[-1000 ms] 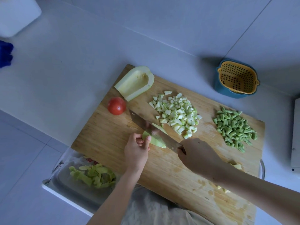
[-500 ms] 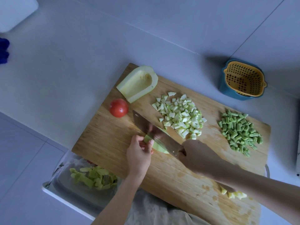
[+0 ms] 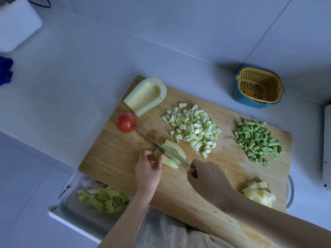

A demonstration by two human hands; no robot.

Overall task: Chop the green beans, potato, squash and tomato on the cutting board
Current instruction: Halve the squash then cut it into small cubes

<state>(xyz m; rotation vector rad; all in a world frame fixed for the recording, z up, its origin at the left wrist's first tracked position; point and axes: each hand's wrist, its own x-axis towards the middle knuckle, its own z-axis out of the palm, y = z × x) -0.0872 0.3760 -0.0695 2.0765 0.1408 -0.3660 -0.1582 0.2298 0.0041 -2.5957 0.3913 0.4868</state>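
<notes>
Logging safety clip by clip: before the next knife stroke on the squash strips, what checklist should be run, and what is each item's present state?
1. Strips steadied: the left hand holds the squash strips on the board: ok.
2. Knife held: the right hand grips the knife: ok; the handle is hidden inside the hand.
3. The left fingertips clear of the blade: cannot tell; they lie right beside it.
4. The tomato clear of the blade tip: cannot tell; it sits very near.
5. The diced squash apart from the strips: ok.
</notes>
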